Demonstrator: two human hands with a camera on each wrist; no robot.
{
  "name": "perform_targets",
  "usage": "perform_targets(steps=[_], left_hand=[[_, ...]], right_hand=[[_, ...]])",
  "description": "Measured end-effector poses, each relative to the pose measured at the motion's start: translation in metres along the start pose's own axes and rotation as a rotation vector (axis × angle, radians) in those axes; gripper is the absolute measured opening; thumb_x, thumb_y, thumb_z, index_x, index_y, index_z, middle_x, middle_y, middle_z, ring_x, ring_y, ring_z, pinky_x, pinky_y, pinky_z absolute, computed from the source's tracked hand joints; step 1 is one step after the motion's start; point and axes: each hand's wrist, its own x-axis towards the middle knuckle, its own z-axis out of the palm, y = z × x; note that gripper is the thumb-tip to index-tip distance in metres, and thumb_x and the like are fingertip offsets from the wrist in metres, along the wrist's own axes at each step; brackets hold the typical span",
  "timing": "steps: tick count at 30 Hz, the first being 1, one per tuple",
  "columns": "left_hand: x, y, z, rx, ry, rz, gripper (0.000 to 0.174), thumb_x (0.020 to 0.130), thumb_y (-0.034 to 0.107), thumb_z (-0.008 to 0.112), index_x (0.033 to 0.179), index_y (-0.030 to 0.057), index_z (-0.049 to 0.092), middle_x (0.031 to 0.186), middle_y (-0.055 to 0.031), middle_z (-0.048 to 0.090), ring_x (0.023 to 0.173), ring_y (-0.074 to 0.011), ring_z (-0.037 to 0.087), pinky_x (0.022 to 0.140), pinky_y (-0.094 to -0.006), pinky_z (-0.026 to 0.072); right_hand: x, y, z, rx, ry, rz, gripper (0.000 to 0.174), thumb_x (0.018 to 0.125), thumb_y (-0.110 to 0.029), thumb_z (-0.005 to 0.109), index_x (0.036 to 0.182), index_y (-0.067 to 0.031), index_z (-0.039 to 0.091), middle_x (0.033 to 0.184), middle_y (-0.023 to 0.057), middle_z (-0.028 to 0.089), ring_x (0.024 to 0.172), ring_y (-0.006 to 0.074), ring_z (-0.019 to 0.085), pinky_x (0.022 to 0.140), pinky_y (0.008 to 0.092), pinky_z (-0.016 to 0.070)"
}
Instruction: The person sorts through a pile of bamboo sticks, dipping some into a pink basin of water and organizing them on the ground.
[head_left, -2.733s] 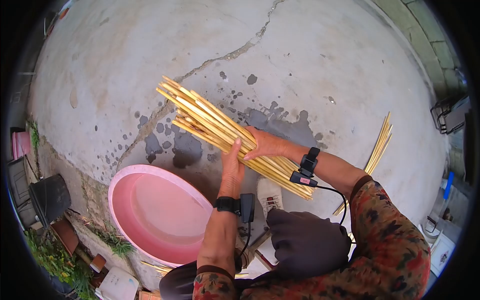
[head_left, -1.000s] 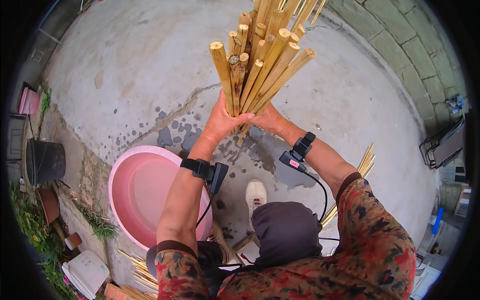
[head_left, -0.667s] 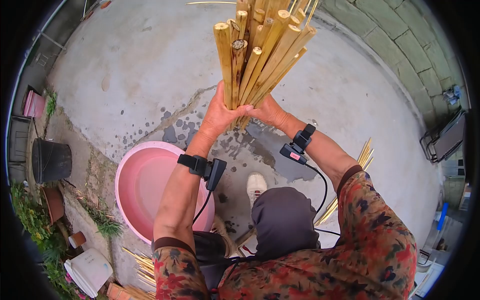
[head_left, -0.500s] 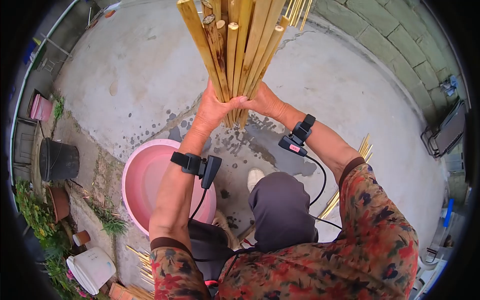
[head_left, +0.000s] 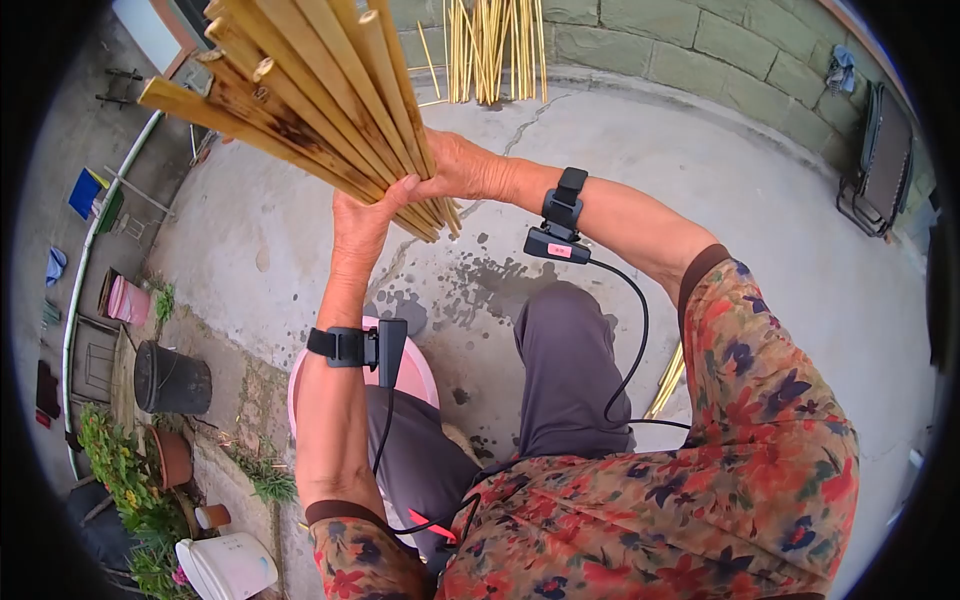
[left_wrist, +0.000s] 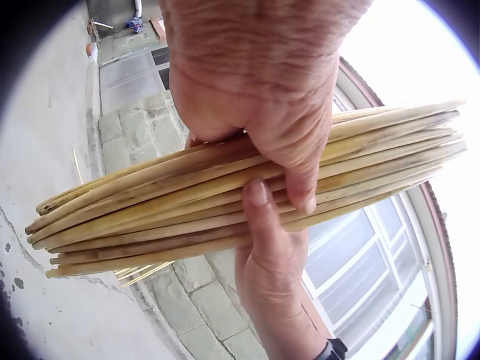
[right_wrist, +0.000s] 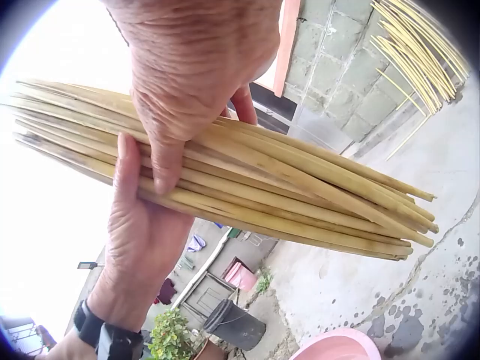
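Note:
A thick bundle of yellow stalks (head_left: 330,105) is held up in front of the body, its near cut ends spread toward the upper left in the head view. My left hand (head_left: 362,225) grips it from the left, and my right hand (head_left: 455,165) grips it from the right, with the thumbs close together. In the left wrist view, the left thumb lies across the stalks (left_wrist: 142,206) close to the right thumb (left_wrist: 261,214). The right wrist view shows both thumbs over the bundle (right_wrist: 300,187); most other fingers are hidden behind it.
A pink tub (head_left: 425,380) stands by the left knee, partly hidden by the left arm. More stalks (head_left: 495,50) lean against the block wall, and several lie on the ground (head_left: 667,382) at right. Black bucket (head_left: 172,378), white bucket (head_left: 228,565) and plants (head_left: 125,465) line the left side.
The bundle has risen from low beside the tub to high in front of me, then swung left with its upper ends. Both hands rose with it, and the head view tipped up toward the wall.

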Motion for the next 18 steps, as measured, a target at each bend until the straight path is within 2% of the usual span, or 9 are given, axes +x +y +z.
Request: perform_targets(steps=[4, 6, 13, 15, 18], left_hand=[[-0.014, 0.009, -0.003, 0.065, 0.034, -0.011, 0.038, 0.07, 0.009, 0.071, 0.102, -0.0021, 0.054, 0.095, -0.0069, 0.058, 0.086, -0.0136, 0.054, 0.076, -0.0265, 0.0453], [-0.017, 0.007, 0.002, 0.054, 0.085, -0.024, 0.04, 0.07, 0.01, 0.071, 0.103, -0.0023, 0.053, 0.098, -0.0078, 0.057, 0.089, -0.0148, 0.053, 0.078, -0.0273, 0.0442], [-0.013, -0.012, 0.018, 0.063, 0.063, -0.123, 0.044, 0.068, 0.013, 0.073, 0.104, -0.0023, 0.052, 0.098, -0.0077, 0.056, 0.088, -0.0157, 0.052, 0.079, -0.0283, 0.0431], [-0.011, -0.021, 0.021, 0.001, 0.04, -0.102, 0.043, 0.068, 0.013, 0.073, 0.103, -0.0022, 0.053, 0.097, -0.0072, 0.056, 0.088, -0.0153, 0.052, 0.079, -0.028, 0.0427], [-0.011, -0.039, 0.017, -0.089, 0.026, -0.17, 0.042, 0.068, 0.012, 0.072, 0.102, -0.0024, 0.053, 0.097, -0.007, 0.056, 0.088, -0.0152, 0.052, 0.079, -0.028, 0.0427]], right_hand=[[-0.004, -0.016, 0.004, 0.065, 0.033, -0.078, 0.08, 0.067, -0.038, 0.069, 0.127, -0.0113, 0.024, 0.112, 0.0157, 0.048, 0.1, 0.0317, 0.051, 0.084, 0.0398, 0.0424], [-0.007, -0.013, 0.006, 0.093, -0.021, -0.06, 0.079, 0.067, -0.039, 0.068, 0.127, -0.0121, 0.024, 0.114, 0.0143, 0.047, 0.104, 0.0303, 0.049, 0.085, 0.0392, 0.042], [-0.024, 0.011, 0.005, 0.089, -0.022, 0.017, 0.079, 0.067, -0.041, 0.067, 0.126, -0.0115, 0.025, 0.115, 0.014, 0.047, 0.103, 0.0301, 0.05, 0.084, 0.0396, 0.043], [-0.027, 0.014, 0.005, 0.028, -0.008, 0.044, 0.079, 0.067, -0.041, 0.068, 0.126, -0.011, 0.025, 0.115, 0.0139, 0.047, 0.102, 0.0302, 0.05, 0.083, 0.04, 0.0434], [-0.027, 0.028, 0.018, 0.025, -0.025, 0.07, 0.079, 0.066, -0.039, 0.068, 0.126, -0.0106, 0.026, 0.115, 0.0138, 0.047, 0.102, 0.0301, 0.05, 0.083, 0.0403, 0.0433]])
